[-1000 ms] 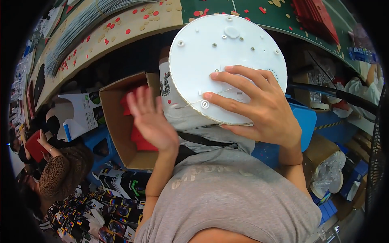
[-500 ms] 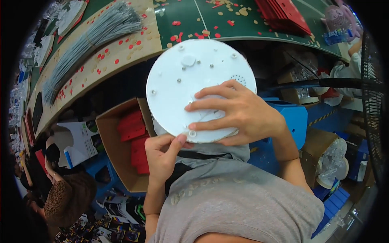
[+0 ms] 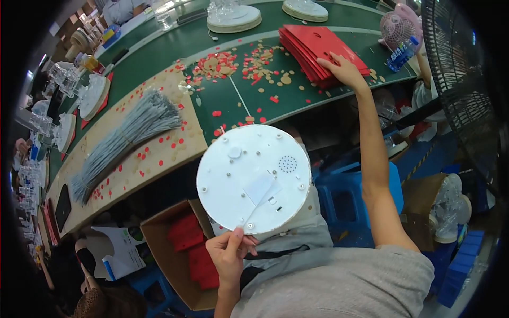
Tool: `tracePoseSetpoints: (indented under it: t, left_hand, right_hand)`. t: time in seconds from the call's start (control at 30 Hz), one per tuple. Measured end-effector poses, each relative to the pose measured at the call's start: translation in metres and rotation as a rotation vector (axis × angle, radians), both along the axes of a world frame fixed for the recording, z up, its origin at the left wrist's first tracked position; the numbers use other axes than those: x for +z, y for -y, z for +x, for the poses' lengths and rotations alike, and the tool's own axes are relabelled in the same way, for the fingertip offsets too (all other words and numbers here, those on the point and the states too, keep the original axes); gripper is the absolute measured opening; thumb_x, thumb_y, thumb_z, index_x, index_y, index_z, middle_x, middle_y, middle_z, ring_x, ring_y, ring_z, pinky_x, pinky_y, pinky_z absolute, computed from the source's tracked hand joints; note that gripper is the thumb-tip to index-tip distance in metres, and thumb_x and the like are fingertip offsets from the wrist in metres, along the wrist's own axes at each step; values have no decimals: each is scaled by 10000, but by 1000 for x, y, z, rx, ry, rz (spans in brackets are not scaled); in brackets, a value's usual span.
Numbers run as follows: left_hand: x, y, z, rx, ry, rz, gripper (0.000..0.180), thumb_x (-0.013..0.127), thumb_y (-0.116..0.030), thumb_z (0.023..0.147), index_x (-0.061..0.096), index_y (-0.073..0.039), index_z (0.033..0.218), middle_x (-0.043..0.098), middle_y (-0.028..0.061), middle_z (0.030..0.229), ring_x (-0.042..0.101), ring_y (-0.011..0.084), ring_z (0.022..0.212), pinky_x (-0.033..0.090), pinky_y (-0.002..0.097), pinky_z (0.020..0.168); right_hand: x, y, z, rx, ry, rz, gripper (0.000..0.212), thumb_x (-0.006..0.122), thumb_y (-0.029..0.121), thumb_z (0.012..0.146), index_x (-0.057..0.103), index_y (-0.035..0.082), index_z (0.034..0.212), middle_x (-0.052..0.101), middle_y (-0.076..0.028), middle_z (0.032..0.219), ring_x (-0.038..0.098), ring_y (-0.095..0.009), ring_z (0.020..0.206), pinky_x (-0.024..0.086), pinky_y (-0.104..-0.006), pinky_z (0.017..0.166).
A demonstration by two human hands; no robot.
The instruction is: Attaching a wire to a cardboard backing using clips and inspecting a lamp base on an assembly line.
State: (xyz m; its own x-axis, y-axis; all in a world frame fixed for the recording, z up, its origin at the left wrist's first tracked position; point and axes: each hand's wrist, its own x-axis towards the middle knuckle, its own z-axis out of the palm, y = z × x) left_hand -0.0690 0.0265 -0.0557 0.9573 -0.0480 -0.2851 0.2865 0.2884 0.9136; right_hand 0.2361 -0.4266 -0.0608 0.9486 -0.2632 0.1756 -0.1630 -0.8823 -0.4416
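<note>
A round white plastic base (image 3: 214, 175), its screw-studded face toward me, rests at my lap. It has a patch of small holes and a pale folded slip (image 3: 259, 190) lying on its surface. My left hand (image 3: 228, 252) pinches the base's near rim between thumb and fingers, beside a thin pale strand that runs up to the slip. At the table's front right, my right hand (image 3: 344, 71) reaches over a stack of red cardboard pieces (image 3: 305, 50), fingers apart and touching the top ones.
A bundle of grey wire ties (image 3: 127, 135) lies on the left tabletop. Red and tan punched-out bits (image 3: 214, 66) litter the green table. An open carton (image 3: 159, 222) with red pieces stands below, near a blue stool (image 3: 339, 196). A fan (image 3: 458, 90) and a bottle (image 3: 403, 55) are at right.
My right hand has left the white base and reached forward to the red stack. The base sits lower in view, its folded slip uncovered; my left hand still holds the rim.
</note>
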Motion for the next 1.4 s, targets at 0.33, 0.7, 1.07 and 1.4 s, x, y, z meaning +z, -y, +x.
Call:
tracePoseSetpoints:
  t: [0.33,0.7,1.07,1.4]
  left_hand:
    - [0,-5,9,-30,-28,-36,363,591,-80,982,691,103,685,694,171,650,424,60,418,286,208,409]
    - [-3,2,-6,-15,-23,-7,370,614,-118,970,694,89,674,689,162,644,415,68,432,275,234,421]
    - [-20,0,-2,99,62,-52,900,171,-607,1049,676,78,758,669,178,640,462,121,461,292,226,440]
    - [-5,6,-8,171,19,6,420,533,-302,987,644,92,894,655,152,678,495,129,457,405,240,469]
  right_hand:
    - [46,-38,-12,191,128,-617,332,480,309,1024,688,53,992,718,-188,786,717,-393,771,561,-516,728]
    - [157,-80,-158,-110,1002,-340,281,508,217,1072,684,78,1240,740,-62,1031,559,-133,548,481,-297,522]
    - [20,-203,-246,-45,159,1321,432,624,139,1020,554,-38,1408,744,-69,935,482,-17,438,344,-180,359]
    - [17,-205,-268,83,132,920,555,701,67,932,527,-38,1448,759,-117,1020,698,-94,890,527,-218,802]
